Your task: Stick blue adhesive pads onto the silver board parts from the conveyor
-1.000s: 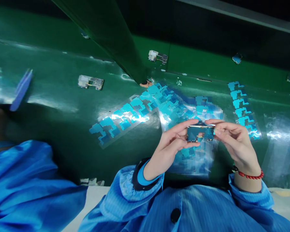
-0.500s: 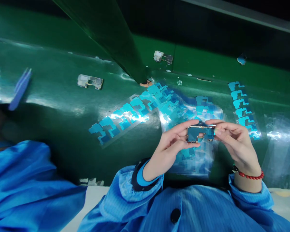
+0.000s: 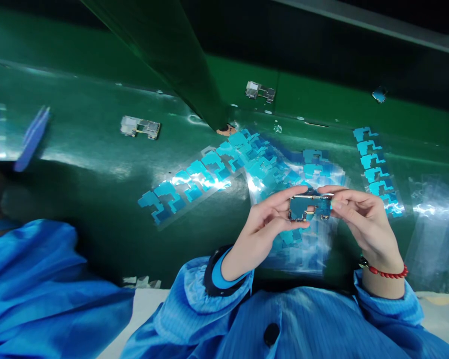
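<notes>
Between my two hands is a small circuit board [image 3: 299, 205] with a cut-out in its middle and a blue face turned up. My left hand [image 3: 261, 225] is closed on its left end, forefinger along the far edge and thumb along the near edge. The fingers of my right hand [image 3: 364, 219] pinch its right end. Beneath the hands lies a pile of clear sheets with bright blue cut-out film pieces [image 3: 264, 169]. One such sheet [image 3: 183, 188] slants out to the left, and a strip of blue pieces [image 3: 373, 162] lies to the right.
Two circuit boards [image 3: 140, 127] [image 3: 261, 92] lie farther back, and a small blue piece [image 3: 379, 94] sits at the back right. A green post [image 3: 179, 65] rises from the green table [image 3: 97, 199]. Tweezers [image 3: 33, 139] lie left, by a co-worker's sleeve [image 3: 48, 279]. Clear sheets [image 3: 432, 229] lie right.
The circuit board and the small blue piece along the back strip have shifted a little to the right. My hands and the board in them have hardly moved.
</notes>
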`<state>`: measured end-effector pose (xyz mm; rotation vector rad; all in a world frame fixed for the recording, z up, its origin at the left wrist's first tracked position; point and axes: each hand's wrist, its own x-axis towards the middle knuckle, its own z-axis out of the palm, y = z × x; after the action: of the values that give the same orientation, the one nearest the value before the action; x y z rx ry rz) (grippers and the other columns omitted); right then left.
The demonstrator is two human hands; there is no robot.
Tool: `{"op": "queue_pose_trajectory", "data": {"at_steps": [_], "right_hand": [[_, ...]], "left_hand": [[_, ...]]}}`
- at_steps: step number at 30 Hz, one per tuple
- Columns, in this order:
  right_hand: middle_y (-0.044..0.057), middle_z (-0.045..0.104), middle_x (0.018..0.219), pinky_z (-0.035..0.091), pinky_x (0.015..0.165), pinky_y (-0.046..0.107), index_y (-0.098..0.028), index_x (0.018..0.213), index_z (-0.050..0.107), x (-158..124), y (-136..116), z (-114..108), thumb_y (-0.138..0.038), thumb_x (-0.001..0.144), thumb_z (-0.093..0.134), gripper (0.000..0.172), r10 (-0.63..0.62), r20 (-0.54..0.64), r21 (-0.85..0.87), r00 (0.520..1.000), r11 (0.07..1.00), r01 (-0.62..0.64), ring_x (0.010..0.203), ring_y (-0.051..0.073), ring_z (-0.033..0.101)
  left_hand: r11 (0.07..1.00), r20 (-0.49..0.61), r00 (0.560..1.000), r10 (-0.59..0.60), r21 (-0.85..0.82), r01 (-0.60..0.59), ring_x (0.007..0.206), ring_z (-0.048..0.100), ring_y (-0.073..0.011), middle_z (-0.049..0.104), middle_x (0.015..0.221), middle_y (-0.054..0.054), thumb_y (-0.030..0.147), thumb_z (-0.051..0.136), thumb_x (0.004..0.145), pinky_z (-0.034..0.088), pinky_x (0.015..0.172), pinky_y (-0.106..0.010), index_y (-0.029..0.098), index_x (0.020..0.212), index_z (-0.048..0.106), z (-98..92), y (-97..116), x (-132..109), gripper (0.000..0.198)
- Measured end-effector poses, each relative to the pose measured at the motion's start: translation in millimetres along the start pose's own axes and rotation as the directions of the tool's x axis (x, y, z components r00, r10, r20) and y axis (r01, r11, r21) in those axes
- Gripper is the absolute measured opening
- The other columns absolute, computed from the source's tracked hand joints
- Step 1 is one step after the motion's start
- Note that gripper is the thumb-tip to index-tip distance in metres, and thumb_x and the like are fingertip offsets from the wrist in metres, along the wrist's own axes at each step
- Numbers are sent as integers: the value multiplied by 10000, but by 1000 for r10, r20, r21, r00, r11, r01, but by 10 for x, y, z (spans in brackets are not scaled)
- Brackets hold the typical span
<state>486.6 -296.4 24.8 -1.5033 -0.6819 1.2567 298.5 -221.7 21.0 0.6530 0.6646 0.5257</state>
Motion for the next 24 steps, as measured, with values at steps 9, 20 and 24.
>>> {"op": "queue_pose_trajectory", "data": {"at_steps": [9, 20, 24], "right_hand": [[57, 742, 1035, 573, 642, 258, -245, 756, 762, 7, 1, -1, -298, 774, 773, 56, -7, -7, -5, 1000, 1000, 7, 864, 187, 692], [38, 739, 1057, 564, 678, 203, -256, 786, 777, 3, 9, -10, -227, 810, 739, 53, -14, 34, 36, 999, 999, 13, 905, 156, 686], [28, 741, 1057, 559, 678, 180, -259, 795, 778, 3, 8, -5, -215, 815, 735, 64, -19, 37, 39, 999, 999, 17, 898, 137, 685]], "left_hand": [[1000, 19, 1000, 12, -20, -11, 1016, 712, -225, 781, 964, -2, 59, 560, 772, 623, 845, -328, 210, 1153, 698, 14, 18, 1, 433], [998, 63, 997, 47, -40, -44, 1025, 709, -203, 781, 981, -3, 51, 558, 811, 614, 834, -266, 220, 1179, 692, -16, -12, 4, 428], [999, 65, 997, 45, -32, -43, 1008, 714, -191, 781, 977, 6, 52, 556, 813, 614, 833, -260, 234, 1172, 697, -7, -13, 11, 426]]}}
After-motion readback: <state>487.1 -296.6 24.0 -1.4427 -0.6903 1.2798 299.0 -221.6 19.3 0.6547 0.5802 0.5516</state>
